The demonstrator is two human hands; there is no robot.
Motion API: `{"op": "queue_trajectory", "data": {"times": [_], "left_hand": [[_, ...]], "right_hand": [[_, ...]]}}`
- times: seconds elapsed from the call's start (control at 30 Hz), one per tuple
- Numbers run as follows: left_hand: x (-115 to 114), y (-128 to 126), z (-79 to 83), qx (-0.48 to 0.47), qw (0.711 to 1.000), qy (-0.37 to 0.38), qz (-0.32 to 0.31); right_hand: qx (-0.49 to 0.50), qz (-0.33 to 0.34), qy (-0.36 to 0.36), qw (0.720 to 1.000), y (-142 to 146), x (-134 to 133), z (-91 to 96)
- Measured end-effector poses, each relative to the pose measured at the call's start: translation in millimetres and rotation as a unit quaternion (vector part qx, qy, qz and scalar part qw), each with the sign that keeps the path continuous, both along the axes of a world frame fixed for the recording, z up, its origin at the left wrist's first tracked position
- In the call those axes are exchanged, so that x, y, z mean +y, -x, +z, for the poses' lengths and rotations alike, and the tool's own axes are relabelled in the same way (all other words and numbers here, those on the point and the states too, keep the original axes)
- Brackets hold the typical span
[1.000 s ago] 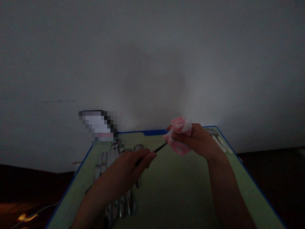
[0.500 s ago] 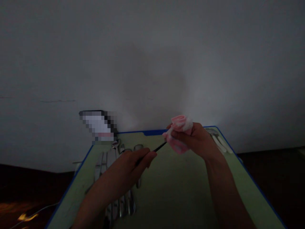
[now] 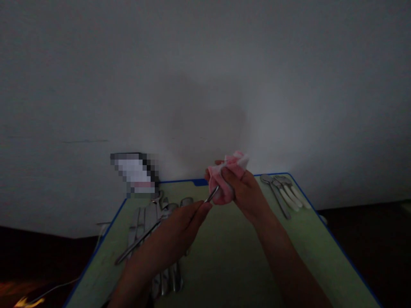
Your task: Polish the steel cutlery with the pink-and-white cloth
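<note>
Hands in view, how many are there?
2. The left hand holds a metal utensil above the table; the right hand, farther right, holds a pink-and-white cloth against that utensil.

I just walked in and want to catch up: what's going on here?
A person holds a thin metal utensil in the left hand and a bunched pink-and-white cloth in the right hand. The utensil runs up to the cloth, its far end out of sight. On the table below, more cutlery lies to the left, while a spoon and white-handled utensils lie at the far right.
</note>
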State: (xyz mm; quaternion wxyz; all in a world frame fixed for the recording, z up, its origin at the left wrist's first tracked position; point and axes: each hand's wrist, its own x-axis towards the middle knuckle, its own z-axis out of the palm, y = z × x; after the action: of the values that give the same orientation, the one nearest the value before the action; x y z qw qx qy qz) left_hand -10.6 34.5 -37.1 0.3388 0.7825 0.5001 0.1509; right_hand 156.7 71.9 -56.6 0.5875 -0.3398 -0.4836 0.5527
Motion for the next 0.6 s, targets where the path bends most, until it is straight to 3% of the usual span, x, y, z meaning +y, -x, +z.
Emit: {"op": "queue_trajectory", "data": {"times": [0.13,0.2,0.27,0.37,0.6], "left_hand": [[-4,20,5.1,0.062,0.997,0.034,-0.037],[-6,25,5.8,0.079,0.995,0.028,-0.06],[-8,27,6.4,0.09,0.993,0.013,-0.08],[-11,28,10.2,0.095,0.992,-0.014,-0.086],[-18,42,25.3,0.092,0.991,-0.045,-0.09]], "right_hand": [[-0.145,0.165,-0.024,0.975,-39,-8,9.8],[-0.241,0.231,-0.052,0.941,-54,-13,14.0],[-0.317,0.255,-0.09,0.909,-60,-17,18.0],[-0.348,0.244,-0.114,0.898,-57,-21,24.4],[-0.289,0.169,-0.15,0.93,-39,-33,39.1]]}}
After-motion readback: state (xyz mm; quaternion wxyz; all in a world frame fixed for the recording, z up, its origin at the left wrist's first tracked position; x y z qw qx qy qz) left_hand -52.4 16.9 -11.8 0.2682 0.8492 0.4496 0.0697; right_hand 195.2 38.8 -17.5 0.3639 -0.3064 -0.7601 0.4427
